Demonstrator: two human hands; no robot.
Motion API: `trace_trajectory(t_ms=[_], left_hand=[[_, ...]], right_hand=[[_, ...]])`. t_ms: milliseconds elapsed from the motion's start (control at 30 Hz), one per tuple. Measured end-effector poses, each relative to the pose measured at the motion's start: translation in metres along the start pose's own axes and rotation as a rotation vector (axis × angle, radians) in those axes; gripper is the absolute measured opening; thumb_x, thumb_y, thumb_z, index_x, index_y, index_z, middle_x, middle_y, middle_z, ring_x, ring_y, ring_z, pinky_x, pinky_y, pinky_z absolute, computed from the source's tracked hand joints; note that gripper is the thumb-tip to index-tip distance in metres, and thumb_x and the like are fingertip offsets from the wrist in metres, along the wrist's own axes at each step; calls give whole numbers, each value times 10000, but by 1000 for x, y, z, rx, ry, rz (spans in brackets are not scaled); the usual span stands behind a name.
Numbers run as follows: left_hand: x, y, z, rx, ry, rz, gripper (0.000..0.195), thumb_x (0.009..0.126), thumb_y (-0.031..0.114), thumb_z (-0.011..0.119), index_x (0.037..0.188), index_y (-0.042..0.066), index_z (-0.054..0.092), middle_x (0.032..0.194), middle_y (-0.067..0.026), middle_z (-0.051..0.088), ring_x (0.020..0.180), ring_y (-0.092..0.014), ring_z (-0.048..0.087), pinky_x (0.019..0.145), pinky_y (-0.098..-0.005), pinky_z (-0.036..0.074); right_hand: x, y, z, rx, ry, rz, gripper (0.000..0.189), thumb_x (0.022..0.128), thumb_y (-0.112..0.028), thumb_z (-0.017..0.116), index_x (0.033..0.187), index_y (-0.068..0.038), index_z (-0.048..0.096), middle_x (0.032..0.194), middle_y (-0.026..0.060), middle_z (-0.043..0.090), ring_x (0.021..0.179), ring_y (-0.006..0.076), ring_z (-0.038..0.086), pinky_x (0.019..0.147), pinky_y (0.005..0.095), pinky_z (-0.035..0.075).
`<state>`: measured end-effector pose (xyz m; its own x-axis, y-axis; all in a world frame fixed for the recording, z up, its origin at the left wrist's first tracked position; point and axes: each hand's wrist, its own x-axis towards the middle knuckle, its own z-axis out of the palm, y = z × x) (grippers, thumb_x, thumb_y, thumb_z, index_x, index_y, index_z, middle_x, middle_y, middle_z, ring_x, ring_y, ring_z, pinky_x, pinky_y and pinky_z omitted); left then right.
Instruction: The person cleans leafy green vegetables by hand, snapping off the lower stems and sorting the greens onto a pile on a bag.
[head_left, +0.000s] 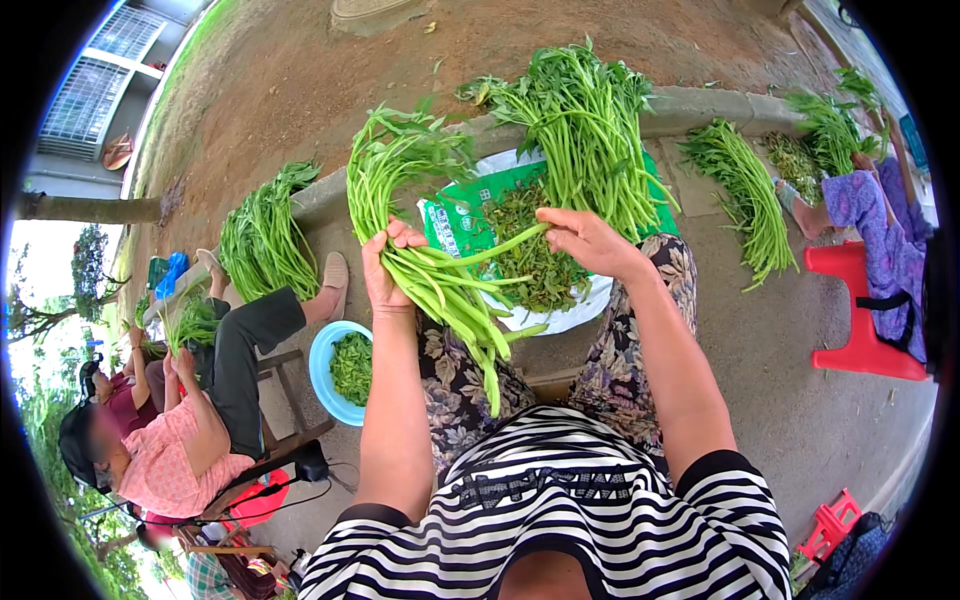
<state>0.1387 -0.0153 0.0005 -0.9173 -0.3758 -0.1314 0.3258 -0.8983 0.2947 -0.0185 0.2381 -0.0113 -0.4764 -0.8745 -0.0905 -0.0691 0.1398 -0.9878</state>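
My left hand (390, 262) is closed around a bunch of long green leafy stems (375, 180), leaves upward and stem ends hanging over my lap. With thumb and forefinger, my right hand (585, 238) pinches the end of one stem that sticks out from this bunch. Below the hands lies a green and white plastic sack (457, 210), flattened on the ground, with a heap of picked-off leaves and scraps (525, 262) on it. A larger pile of the same leafy stems (592, 142) rests across the sack's far side.
A light blue basin (319, 375) of cut greens stands left of my knees. Two more stem piles lie at left (262, 240) and right (742, 195). People sit working at both sides, near a red plastic stool (847, 300). A stone curb (690, 111) runs behind the sack.
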Motion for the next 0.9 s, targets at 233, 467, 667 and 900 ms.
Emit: trace_trajectory(t_ms=[233,467,667,900], left_hand=[[5,4,-7,19,21,68,218,804,73,543,1004,6,491,818,-30,507,731,-133,480,775,-342,458],[4,3,-7,65,31,94,200,805,78,547,987,13,495,811,-31,508,722,-134,485,771,-345,464],[6,-5,0,88,41,126,173,769,64,580,903,31,474,777,-4,472,710,-113,456,743,-284,420],[2,10,-9,31,45,202,174,770,67,575,896,19,464,778,-10,470,692,-114,457,731,-281,422]], right_hand=[[-18,-14,1,2,-13,44,388,897,-134,471,1244,37,459,919,47,594,742,112,541,717,259,453],[-20,-18,19,-286,237,-133,267,845,-106,464,1043,40,567,889,249,605,810,372,599,717,379,481],[-5,7,37,-323,646,-124,270,771,-94,494,991,25,597,798,231,615,704,341,613,645,377,491],[5,25,12,331,528,278,203,789,-114,535,920,-27,663,733,48,581,630,115,550,590,255,477]])
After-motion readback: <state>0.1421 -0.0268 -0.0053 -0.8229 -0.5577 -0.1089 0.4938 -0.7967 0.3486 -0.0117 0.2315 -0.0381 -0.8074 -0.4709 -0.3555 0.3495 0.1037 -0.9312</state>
